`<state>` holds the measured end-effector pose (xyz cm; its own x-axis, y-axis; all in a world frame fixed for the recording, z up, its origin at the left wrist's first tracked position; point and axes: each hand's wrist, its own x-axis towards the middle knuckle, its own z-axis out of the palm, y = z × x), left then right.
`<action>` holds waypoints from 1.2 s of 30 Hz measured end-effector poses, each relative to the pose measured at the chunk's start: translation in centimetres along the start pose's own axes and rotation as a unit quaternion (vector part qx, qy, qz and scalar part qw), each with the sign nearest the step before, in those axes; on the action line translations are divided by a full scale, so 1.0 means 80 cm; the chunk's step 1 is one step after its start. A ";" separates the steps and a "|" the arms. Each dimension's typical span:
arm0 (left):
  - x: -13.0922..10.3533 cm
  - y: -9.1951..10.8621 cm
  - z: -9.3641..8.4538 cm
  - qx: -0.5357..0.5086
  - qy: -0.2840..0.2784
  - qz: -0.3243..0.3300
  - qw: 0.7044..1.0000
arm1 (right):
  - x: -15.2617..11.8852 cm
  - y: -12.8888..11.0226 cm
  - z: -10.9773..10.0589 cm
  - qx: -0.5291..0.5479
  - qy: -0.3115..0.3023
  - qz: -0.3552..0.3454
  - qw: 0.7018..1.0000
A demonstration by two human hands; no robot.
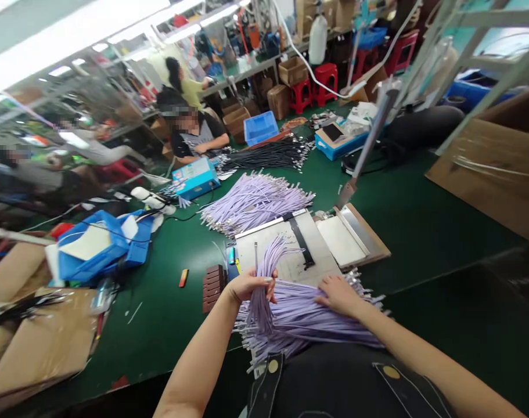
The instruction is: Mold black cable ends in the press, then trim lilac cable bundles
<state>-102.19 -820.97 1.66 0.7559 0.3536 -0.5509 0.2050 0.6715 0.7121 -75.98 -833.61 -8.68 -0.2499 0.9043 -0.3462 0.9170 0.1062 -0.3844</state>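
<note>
From my remote seat I see a black garment (338,377) with two broad straps, a round brass-coloured button (273,366) on the left one and another, matching button (391,372) on the right. Pale stitching (414,395) edges the straps. A thin dark band (235,295) circles the left wrist. The left hand (259,285) and right hand (340,295) are bare, as are both forearms.

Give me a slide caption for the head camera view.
Left hand grips a bundle of purple cables while the right hand rests on a larger pile.
</note>
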 end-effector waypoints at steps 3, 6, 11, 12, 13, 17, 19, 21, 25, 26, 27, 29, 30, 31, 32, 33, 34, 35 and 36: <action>-0.035 0.023 0.021 0.039 0.015 0.056 0.998 | 0.009 -0.005 -0.026 0.124 -0.069 -0.053 0.989; -0.047 0.046 0.051 0.100 0.014 0.083 0.991 | 0.042 -0.032 -0.097 0.392 -0.075 -0.117 0.909; -0.021 0.062 0.082 0.173 0.040 0.116 0.977 | 0.079 -0.099 -0.219 0.685 0.025 -0.188 0.703; -0.014 0.060 0.083 0.177 0.039 0.118 0.976 | 0.080 -0.108 -0.232 0.732 0.035 -0.182 0.655; -0.007 0.057 0.084 0.177 0.035 0.120 0.976 | 0.081 -0.114 -0.240 0.765 0.042 -0.165 0.622; 0.004 0.035 0.084 0.141 -0.003 0.134 0.981 | 0.070 -0.132 -0.242 0.821 0.074 -0.059 0.563; -0.004 0.028 0.083 0.124 0.000 0.151 0.981 | 0.052 -0.134 -0.240 0.822 0.083 -0.046 0.562; -0.028 0.033 0.080 0.138 0.039 0.178 0.973 | 0.027 -0.126 -0.244 0.805 0.094 -0.052 0.583; -0.111 0.063 0.080 0.288 0.209 0.195 0.914 | -0.023 -0.084 -0.281 0.714 0.186 -0.091 0.669; -0.126 0.070 0.083 0.336 0.241 0.187 0.891 | -0.031 -0.074 -0.293 0.679 0.224 -0.099 0.692; -0.133 0.072 0.089 0.385 0.258 0.177 0.868 | -0.035 -0.067 -0.305 0.640 0.258 -0.108 0.715; -0.118 0.062 0.103 0.474 0.244 0.152 0.832 | -0.034 -0.059 -0.323 0.557 0.316 -0.127 0.757; -0.097 0.047 0.110 0.511 0.218 0.132 0.820 | -0.030 -0.059 -0.328 0.513 0.336 -0.134 0.778; -0.070 0.027 0.117 0.542 0.182 0.106 0.814 | -0.023 -0.060 -0.331 0.471 0.352 -0.138 0.797; -0.040 0.002 0.122 0.562 0.144 0.077 0.811 | -0.015 -0.061 -0.331 0.434 0.362 -0.139 0.813; -0.010 -0.024 0.125 0.582 0.105 0.057 0.805 | -0.007 -0.062 -0.329 0.405 0.369 -0.136 0.825; 0.017 -0.049 0.125 0.599 0.056 0.056 0.797 | 0.001 -0.063 -0.325 0.384 0.370 -0.133 0.836; 0.038 -0.070 0.122 0.608 0.037 0.076 0.789 | 0.008 -0.063 -0.320 0.371 0.366 -0.132 0.844; 0.051 -0.085 0.117 0.600 0.047 0.098 0.793 | 0.013 -0.063 -0.314 0.363 0.359 -0.133 0.850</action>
<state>-94.65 -830.16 -1.37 0.8079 0.4599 -0.3685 0.5760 -0.4847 0.6582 -73.04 -822.81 14.41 0.0747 0.9352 0.3463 0.3604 0.2985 -0.8838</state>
